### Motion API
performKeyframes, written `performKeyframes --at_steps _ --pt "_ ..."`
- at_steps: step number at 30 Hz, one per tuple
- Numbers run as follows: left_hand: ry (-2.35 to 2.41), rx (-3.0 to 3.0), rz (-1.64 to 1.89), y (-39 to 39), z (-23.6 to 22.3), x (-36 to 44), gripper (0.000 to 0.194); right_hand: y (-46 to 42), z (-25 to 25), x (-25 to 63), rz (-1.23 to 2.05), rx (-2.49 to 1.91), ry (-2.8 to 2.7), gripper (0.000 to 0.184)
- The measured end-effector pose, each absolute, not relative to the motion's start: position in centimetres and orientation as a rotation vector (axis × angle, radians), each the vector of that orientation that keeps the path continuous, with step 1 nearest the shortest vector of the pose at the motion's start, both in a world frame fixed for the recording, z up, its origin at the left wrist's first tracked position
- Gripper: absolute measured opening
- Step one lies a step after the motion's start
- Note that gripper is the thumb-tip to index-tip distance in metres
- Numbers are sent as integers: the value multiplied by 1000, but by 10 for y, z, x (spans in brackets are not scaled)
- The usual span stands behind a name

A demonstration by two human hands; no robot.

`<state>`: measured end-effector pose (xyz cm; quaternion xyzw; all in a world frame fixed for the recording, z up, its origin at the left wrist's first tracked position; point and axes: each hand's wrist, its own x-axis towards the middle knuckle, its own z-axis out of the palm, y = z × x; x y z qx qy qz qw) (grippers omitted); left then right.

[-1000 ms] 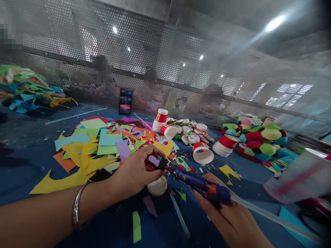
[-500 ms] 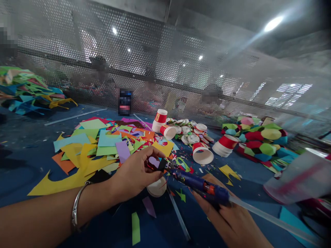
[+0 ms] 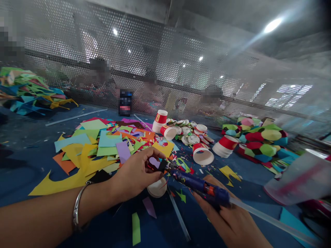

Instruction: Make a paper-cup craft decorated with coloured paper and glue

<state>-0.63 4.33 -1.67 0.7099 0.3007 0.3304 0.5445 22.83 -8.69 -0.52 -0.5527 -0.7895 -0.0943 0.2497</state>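
My right hand [image 3: 224, 210] is closed around a blue glue gun [image 3: 199, 182], and a clear glue stick [image 3: 271, 217] sticks out of its back end. My left hand [image 3: 141, 172] pinches a small black paper piece [image 3: 162, 165] between thumb and fingers. The gun's nozzle touches or nearly touches that piece; I cannot tell which. A purple paper scrap [image 3: 154, 162] shows within the curve of the left fingers. Just below them, a white round cup piece [image 3: 157, 188] rests on the blue table [image 3: 103, 224].
Coloured paper scraps [image 3: 88, 137] heap at the left middle. Red and white paper cups [image 3: 203, 155] lie behind my hands, with a pile of small discs [image 3: 192, 129] beyond. Patchwork paper shapes [image 3: 263, 137] and a translucent container [image 3: 297, 175] stand right. A loose glue stick [image 3: 179, 215] lies in front.
Both hands stay in almost the same place, with the nozzle held at the black piece. The view shifts very slightly; nothing else visibly moves.
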Motion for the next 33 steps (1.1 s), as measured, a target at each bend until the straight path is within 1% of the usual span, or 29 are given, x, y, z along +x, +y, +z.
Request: performKeyframes --at_steps 6,13,18,20,23,25,27,30,33 --pt "712 1706 783 45 -18 -7 38 -86 -4 227 -282 -1523 -2152 26" --pt "680 1664 781 44 -15 -7 39 -87 2 224 -246 -1523 -2152 22" --pt "609 1558 760 44 -10 -8 42 -88 4 228 -259 -1565 -2141 27" --pt "579 1469 776 43 -8 -9 46 -90 4 236 -316 -1589 -2108 25" --pt "613 1377 766 43 -7 -12 49 -93 1 258 -379 -1639 -2076 29" --pt "663 1340 755 44 -5 -14 51 -94 -1 278 -438 -1700 -2026 28" --pt "709 1306 763 46 -3 -17 53 -93 -1 296 -511 -1725 -1998 32" --pt "731 1247 810 51 3 -20 54 -83 1 317 -487 -1759 -2060 25" --pt "744 1182 852 54 12 -23 56 -64 2 330 -466 -1755 -2188 22"
